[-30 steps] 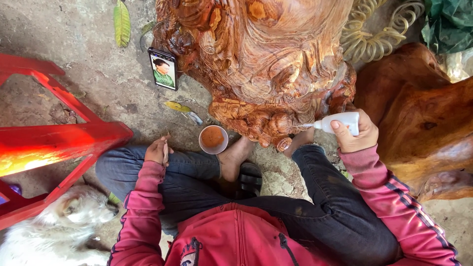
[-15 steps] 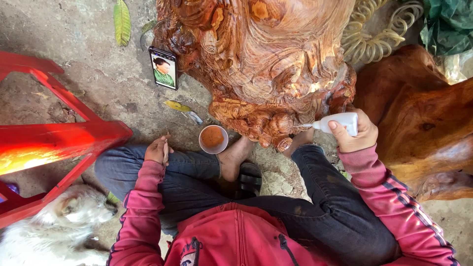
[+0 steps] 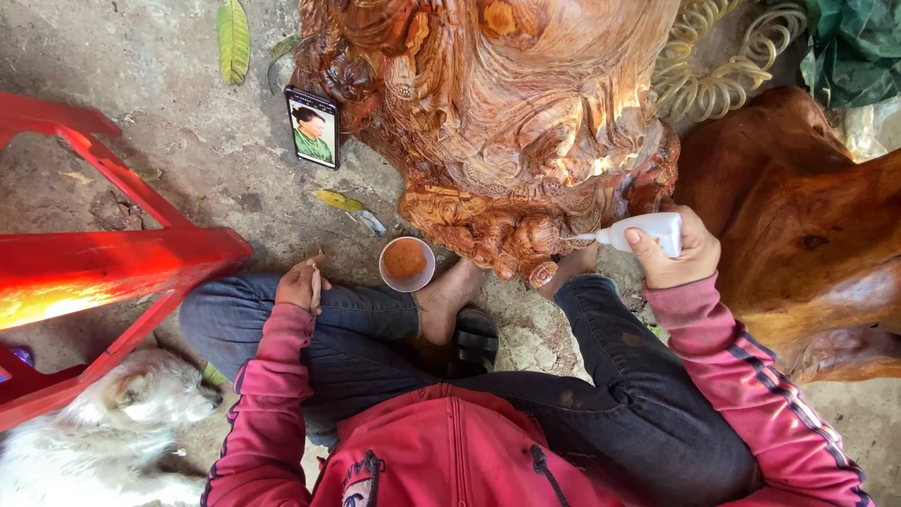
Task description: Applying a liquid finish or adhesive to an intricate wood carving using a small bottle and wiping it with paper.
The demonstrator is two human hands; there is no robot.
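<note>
I sit cross-legged on the ground before a large carved wooden sculpture [image 3: 507,122]. My right hand [image 3: 680,258] grips a small white squeeze bottle [image 3: 643,232], its thin nozzle pointed left at the carved lower edge of the sculpture. My left hand [image 3: 300,284] rests on my left knee, fingers curled together, with nothing visible in it. A small cup [image 3: 406,263] of orange-brown powder or paste stands on the ground between my left hand and my bare foot [image 3: 449,299].
A phone [image 3: 313,126] showing a video leans against the sculpture's left side. A red plastic chair [image 3: 103,263] lies at left, a white dog [image 3: 103,441] at bottom left. A big wood block [image 3: 807,225] sits at right, a coiled hose [image 3: 718,66] behind.
My right hand has shifted the bottle slightly, bringing the nozzle closer to the carving's lower edge. My left hand stays on the knee.
</note>
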